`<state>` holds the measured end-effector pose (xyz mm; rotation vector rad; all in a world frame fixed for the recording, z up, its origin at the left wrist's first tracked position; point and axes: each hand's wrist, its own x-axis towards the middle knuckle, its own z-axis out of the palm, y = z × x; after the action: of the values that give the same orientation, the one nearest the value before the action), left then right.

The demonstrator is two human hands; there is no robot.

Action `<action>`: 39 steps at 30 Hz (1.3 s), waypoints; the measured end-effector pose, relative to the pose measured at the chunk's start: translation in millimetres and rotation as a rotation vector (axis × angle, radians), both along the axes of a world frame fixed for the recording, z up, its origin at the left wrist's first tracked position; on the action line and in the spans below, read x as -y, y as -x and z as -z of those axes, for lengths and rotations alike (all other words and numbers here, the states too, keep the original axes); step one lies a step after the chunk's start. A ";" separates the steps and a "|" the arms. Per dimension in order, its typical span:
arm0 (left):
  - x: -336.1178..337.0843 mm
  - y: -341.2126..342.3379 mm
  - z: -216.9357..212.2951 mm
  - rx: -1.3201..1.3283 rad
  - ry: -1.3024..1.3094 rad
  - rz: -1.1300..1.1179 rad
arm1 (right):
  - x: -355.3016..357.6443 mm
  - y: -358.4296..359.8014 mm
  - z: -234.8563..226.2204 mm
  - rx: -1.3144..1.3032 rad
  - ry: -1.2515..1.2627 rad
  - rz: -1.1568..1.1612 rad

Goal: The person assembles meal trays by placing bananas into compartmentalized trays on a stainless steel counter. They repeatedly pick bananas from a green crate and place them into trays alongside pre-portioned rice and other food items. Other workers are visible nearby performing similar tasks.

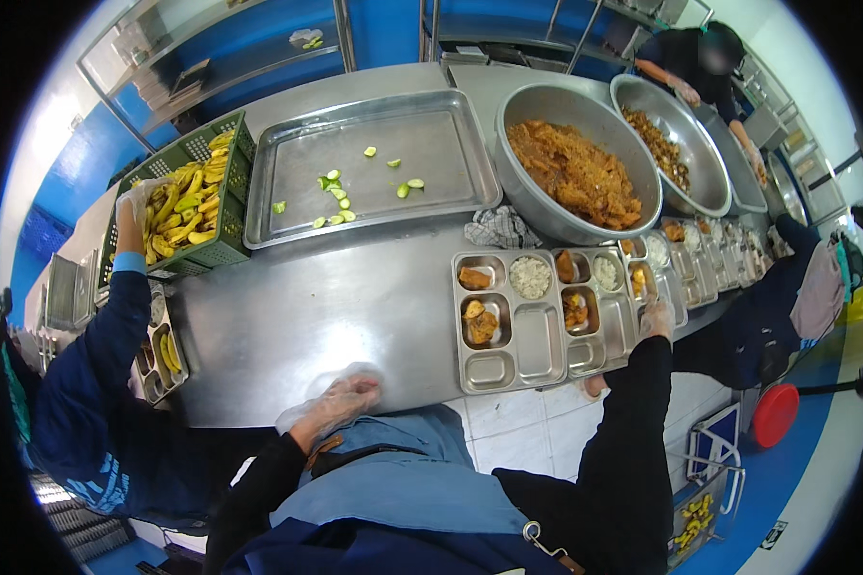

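Note:
My left hand [347, 399], in a clear plastic glove, is over the front edge of the steel table [307, 316]. Its fingers are curled together, with nothing visible in them. On the right, my gloved right hand [656, 318] grips the near side of a steel compartment tray [674, 299], its fingertips partly hidden. To its left stand two more compartment trays [544, 337] [616, 324]. Rice [530, 277], orange-brown pieces [474, 278] and yellowish chunks in sauce [480, 323] fill some compartments; others are bare.
Sliced cucumber [339, 194] lies on a large sheet pan [288, 225]. Behind the trays are a tub of orange-brown food [585, 177], a second bowl [705, 182] and a cloth [501, 229]. At left, a co-worker's gloved hand [136, 206] reaches into a green crate [230, 196] of bananas [187, 203].

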<state>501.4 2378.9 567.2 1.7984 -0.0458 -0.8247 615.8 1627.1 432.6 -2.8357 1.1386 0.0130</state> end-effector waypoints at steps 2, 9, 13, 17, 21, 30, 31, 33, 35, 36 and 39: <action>19.9 -16.4 8.6 0.051 -0.041 0.112 | 4.8 4.2 12.4 0.012 0.137 -0.279; 52.4 -20.3 34.7 -0.011 0.000 0.136 | -56.1 36.6 -14.7 0.472 0.121 -0.311; 34.0 -12.9 40.1 -0.338 0.338 -0.247 | -116.8 59.6 -25.1 0.386 0.006 -0.278; -14.8 -12.1 31.6 0.277 -0.320 -0.099 | -174.7 81.8 -15.7 0.316 -0.116 -0.441; -74.2 6.9 14.1 0.329 -0.308 -0.510 | -262.3 84.7 -11.7 0.315 -0.090 -0.625; -192.0 51.0 -5.1 0.434 -0.127 -1.257 | -490.0 59.6 -65.5 0.193 -0.460 -0.802; -202.9 53.5 -7.6 0.448 -0.125 -1.301 | -511.5 55.6 -69.8 0.151 -0.476 -0.812; -222.4 58.9 -12.2 0.470 -0.116 -1.380 | -546.4 46.6 -75.9 0.119 -0.504 -0.879; -237.2 65.6 -14.3 0.487 -0.107 -1.441 | -574.6 38.6 -78.5 0.133 -0.530 -0.994; -243.7 67.4 -14.5 0.490 -0.105 -1.465 | -583.0 34.1 -79.8 0.092 -0.590 -1.071; -258.7 70.8 -12.1 0.507 -0.097 -1.524 | -609.5 22.9 -79.1 0.095 -0.631 -1.123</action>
<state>430.7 2637.6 579.3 1.5016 0.9237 0.7127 592.9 2236.6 511.7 -2.4243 -0.5011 0.2479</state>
